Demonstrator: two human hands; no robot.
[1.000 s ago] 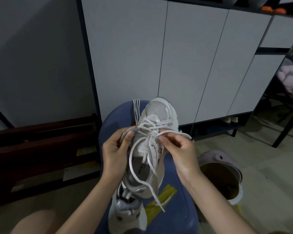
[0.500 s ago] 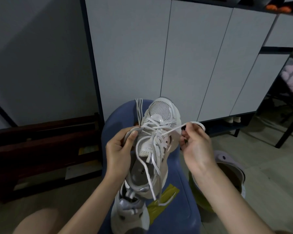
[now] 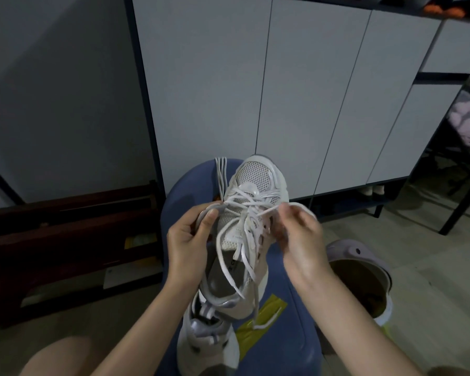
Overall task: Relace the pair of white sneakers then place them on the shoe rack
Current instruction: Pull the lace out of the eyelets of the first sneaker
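Since half a second earlier: right hand (image 3: 300,234) drawn back in toward upper sneaker (image 3: 251,213), lace (image 3: 272,210) run to it shorter, less taut. Left hand (image 3: 189,240) unchanged on sneaker's left flank.

Upper sneaker held toe-away over blue stool (image 3: 282,348), heel end lying on second sneaker (image 3: 206,340), which sat nearer on stool seat. Spare lace (image 3: 221,175) lying just left of upper sneaker's toe, on stool's far edge. White cabinet (image 3: 282,90) behind sneaker; pale clog (image 3: 364,270) on floor, right of sneaker.

Left hand: fingers curled round sneaker's side, thumb pressed over lace loop at eyelet row. Right hand: fingers bunched, pinching lace strand beside right eyelets; exact pinch point blurred. Loose lace ends trailing down past sneaker's heel, one tip resting on yellow tape (image 3: 261,318).

Handling, judged:
- Sneaker light, mesh upper soft, sole stiff; best steadied by side wall or midsole, not by mesh tongue.
- Lace thin, limp, smooth; likely to slip back through eyelets if slackened. Best taken close to tip for threading, close to eyelet for tightening.
- Upper sneaker perched, not seated; could roll off lower one if let go.

Lacing apparently mid-way up; second sneaker's lacing state not clear. Rack placing not yet done.
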